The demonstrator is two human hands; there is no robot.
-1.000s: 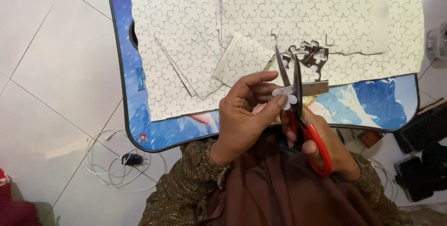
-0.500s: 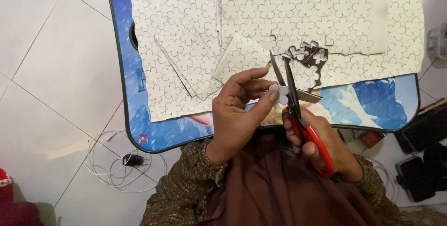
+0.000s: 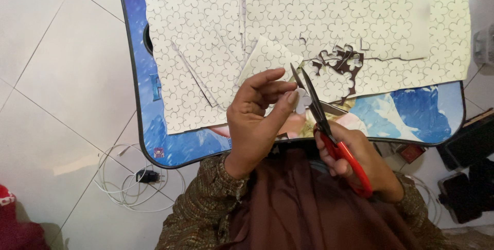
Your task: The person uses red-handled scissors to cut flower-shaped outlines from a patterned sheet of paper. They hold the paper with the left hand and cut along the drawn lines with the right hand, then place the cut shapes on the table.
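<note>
Pinching a small white paper flower (image 3: 302,100) in our left hand (image 3: 257,121) above the table's near edge, we close our right hand (image 3: 360,160) on the red-handled scissors (image 3: 329,131), blades parted beside it, with flower-printed sheets (image 3: 329,23) covering the blue table (image 3: 417,111) beyond.

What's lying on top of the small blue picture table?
The blue picture table carries overlapping white sheets printed with flower outlines, one with a cut-out hole. They cover most of the tabletop picture, hiding anything beneath.
</note>
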